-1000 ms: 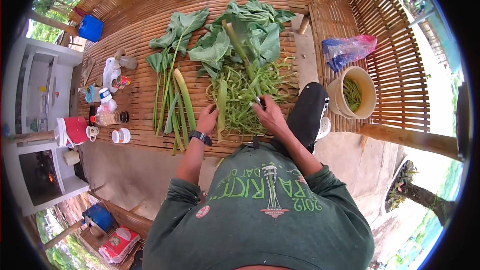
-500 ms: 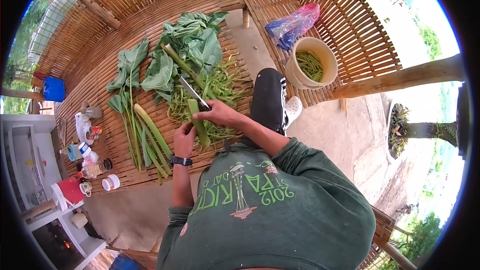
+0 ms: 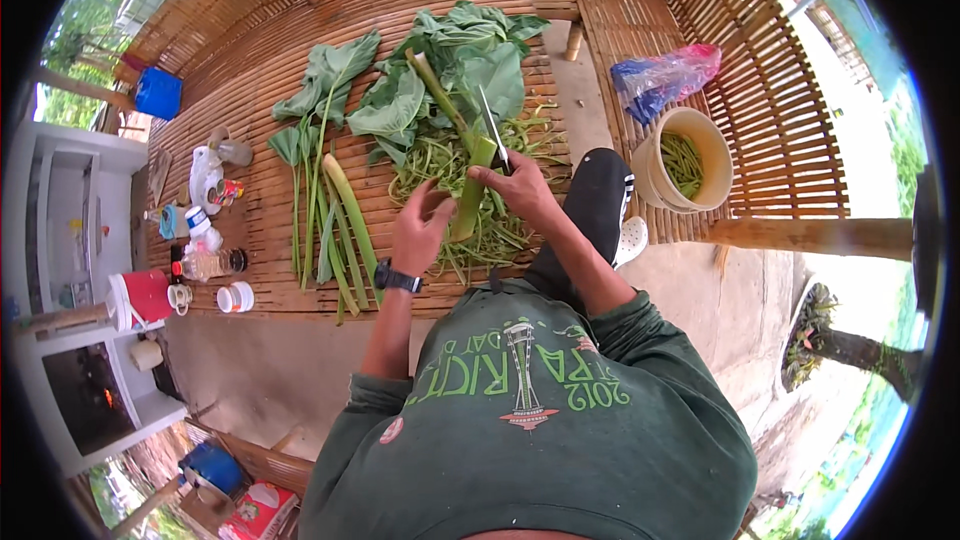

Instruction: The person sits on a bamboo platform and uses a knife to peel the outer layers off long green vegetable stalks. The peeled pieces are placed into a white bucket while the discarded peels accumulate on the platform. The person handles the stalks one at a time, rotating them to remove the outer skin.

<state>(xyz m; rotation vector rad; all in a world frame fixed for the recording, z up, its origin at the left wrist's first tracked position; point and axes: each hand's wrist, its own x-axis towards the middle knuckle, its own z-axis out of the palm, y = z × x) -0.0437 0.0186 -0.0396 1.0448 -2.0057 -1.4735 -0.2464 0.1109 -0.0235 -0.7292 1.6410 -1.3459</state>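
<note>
My right hand (image 3: pixel 520 188) grips a knife (image 3: pixel 490 120) whose blade points up and away. Its thumb also presses against a thick, pale green stalk piece (image 3: pixel 473 190), held upright. Just left of this piece, my left hand (image 3: pixel 422 225) has its fingers loosely bent and apart, with nothing visible in them. A heap of green peelings (image 3: pixel 500 240) lies under and around both hands. Beyond it are large leaves (image 3: pixel 490 75) and another thick stalk (image 3: pixel 432 80). Several long stalks (image 3: pixel 350 205) rest to the left of my left hand.
A bamboo-slat table (image 3: pixel 270 200) bears everything. On the right bench, a cream bucket (image 3: pixel 650 175) holds cut green pieces (image 3: pixel 682 165), near a plastic bag (image 3: pixel 668 78). Bottles (image 3: pixel 212 263), a white jar (image 3: pixel 236 297) and a red cooler (image 3: pixel 140 298) are at the left.
My left hand has come off the stalk piece and its fingers have opened. The right hand still holds the knife and the piece. The whole view has shifted.
</note>
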